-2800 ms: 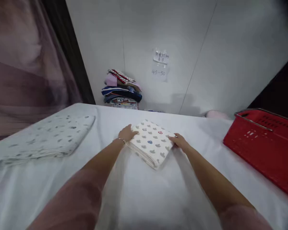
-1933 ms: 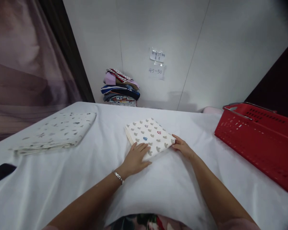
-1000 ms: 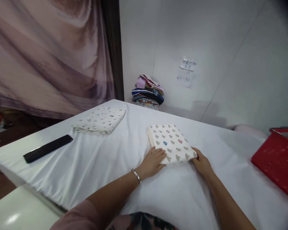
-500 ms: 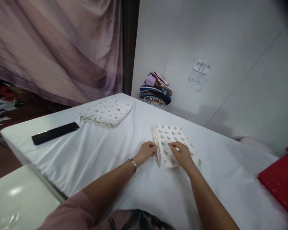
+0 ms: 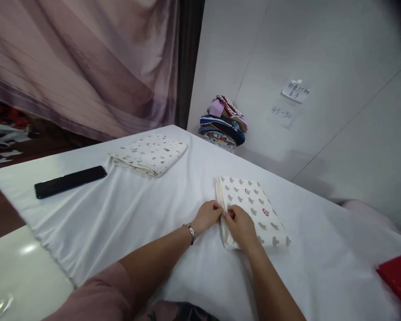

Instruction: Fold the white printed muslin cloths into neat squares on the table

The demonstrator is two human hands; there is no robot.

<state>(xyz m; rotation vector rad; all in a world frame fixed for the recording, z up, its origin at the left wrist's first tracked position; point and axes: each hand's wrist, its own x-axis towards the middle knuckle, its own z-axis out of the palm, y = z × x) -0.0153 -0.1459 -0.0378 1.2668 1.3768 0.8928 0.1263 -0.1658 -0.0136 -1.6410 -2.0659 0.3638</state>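
Note:
A folded white cloth (image 5: 254,203) printed with grey shapes and two small coloured marks lies on the white-covered table in front of me. At its layered left edge, my left hand (image 5: 207,217) is closed, thumb and fingers pinched on the fabric. Right beside those fingertips, my right hand (image 5: 241,226) pinches the same edge from above, its wrist across the cloth's near side. The exact bit of fabric between the fingertips is hidden. Farther left lies a second folded white cloth (image 5: 150,154) with a small scattered print, untouched.
A long black object (image 5: 70,181) rests on the white table cover (image 5: 120,223) at the left. Behind the table's far edge, a stack of folded fabrics (image 5: 223,122) stands by the wall. Something red (image 5: 399,276) sits at the right edge. Handwritten papers (image 5: 296,91) hang on the wall.
My right hand has moved left, from over the cloth's printed top to its left edge, meeting my left hand there. The view has shifted slightly.

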